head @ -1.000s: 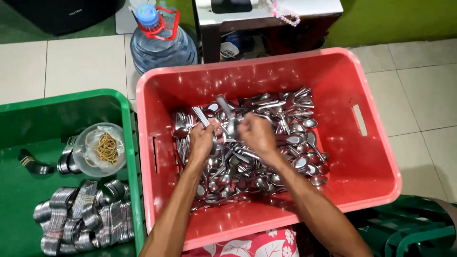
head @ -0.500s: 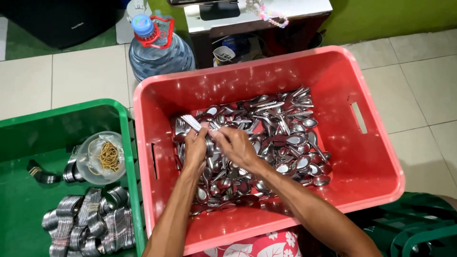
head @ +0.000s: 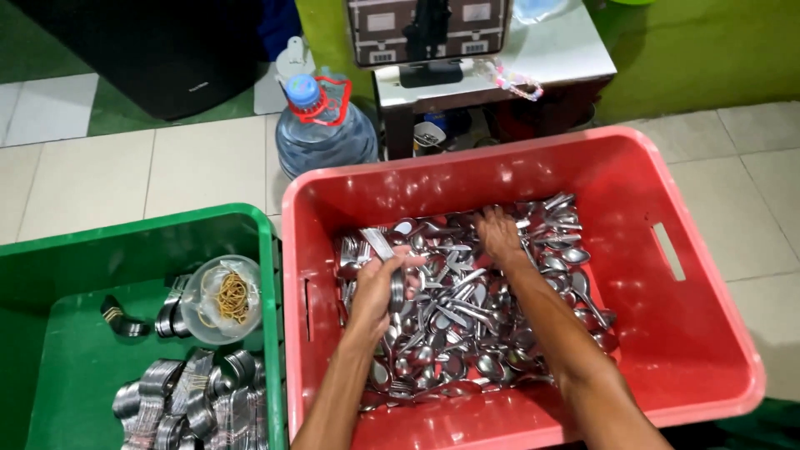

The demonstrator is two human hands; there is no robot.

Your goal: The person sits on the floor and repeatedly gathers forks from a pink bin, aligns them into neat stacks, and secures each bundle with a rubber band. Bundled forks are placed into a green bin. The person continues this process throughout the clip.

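Red crate [head: 667, 208] at centre, glossy, paler pink along the rim; silver spoons [head: 467, 308] heaped inside, shiny grey with white glints

Green crate [head: 75, 250] at 8 o'clock, darker green on the floor inside; silver bundles [head: 192, 400] at 7 o'clock; clear tub [head: 218, 302] with yellow-tan rubber bands

Pale blue bottle [head: 325, 137] at 11 o'clock, blue cap, red handle ring

Cream floor tiles [head: 125, 175] with grey seams; green wall [head: 692, 50] at 1 o'clock; black box [head: 150, 50] at 10 o'clock; white tabletop [head: 550, 54] at 12 o'clock
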